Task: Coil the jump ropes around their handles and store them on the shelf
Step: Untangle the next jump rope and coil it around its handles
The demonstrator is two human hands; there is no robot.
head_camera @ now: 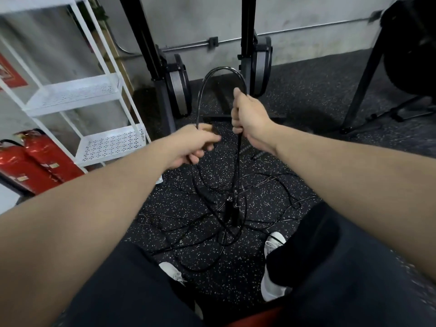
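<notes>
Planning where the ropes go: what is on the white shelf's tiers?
The two perforated tiers of the white shelf in view show nothing on them. The top tier is seen only from below, so its surface is hidden.

Both forearms bare, no sleeves visible, no watch or rings seen. Left hand (193, 145) and right hand (250, 119) ungloved. Legs wore dark trousers (122, 286), filling lower frame. White lace-up shoes (271, 279) at lower centre and lower right.
</notes>
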